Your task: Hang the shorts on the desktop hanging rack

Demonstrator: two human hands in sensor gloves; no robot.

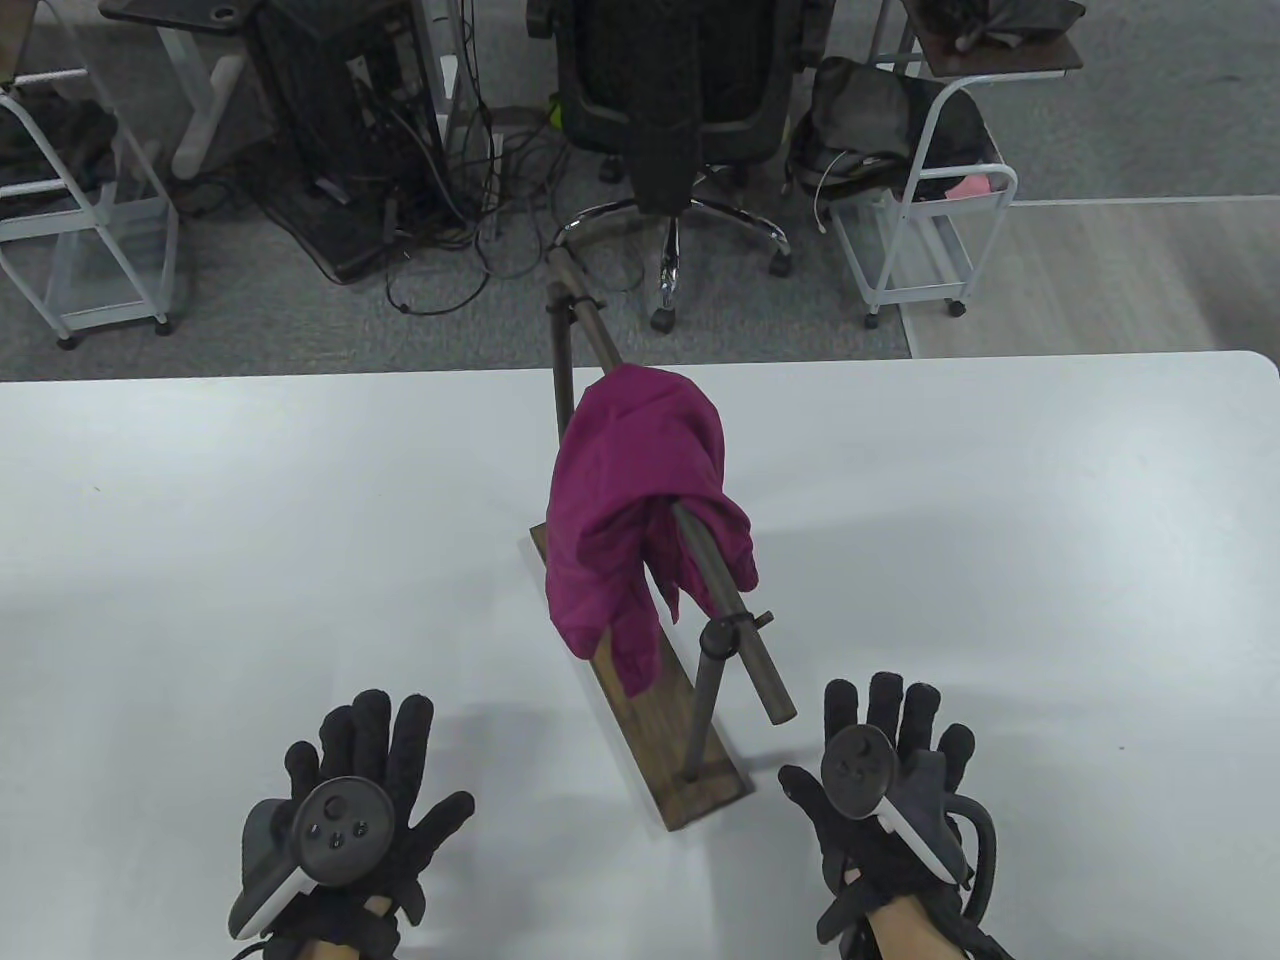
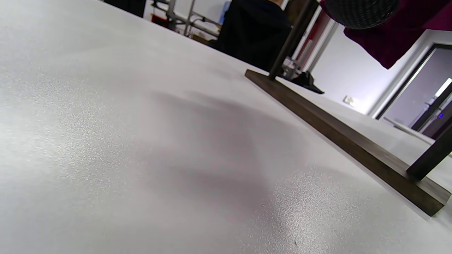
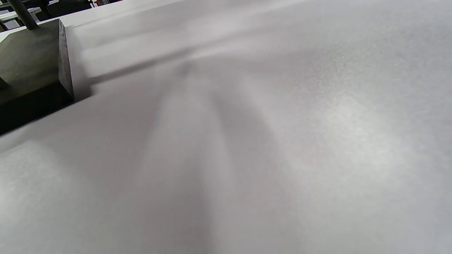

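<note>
White tabletop (image 1: pixel 250 520): shorts (image 1: pixel 640 500) are hanging on the rack (image 1: pixel 690 740); I am resting both hands, left hand (image 1: pixel 360 790) and right hand (image 1: pixel 890 770), spread wide and empty, beside it. I judge the task done.

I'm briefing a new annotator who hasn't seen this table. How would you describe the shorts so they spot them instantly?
Start at the white table and find the wooden-based rack at its middle. The shorts are draped over its dark horizontal bar, bunched, with a leg hanging toward the base. They are the only magenta fabric there.
</note>
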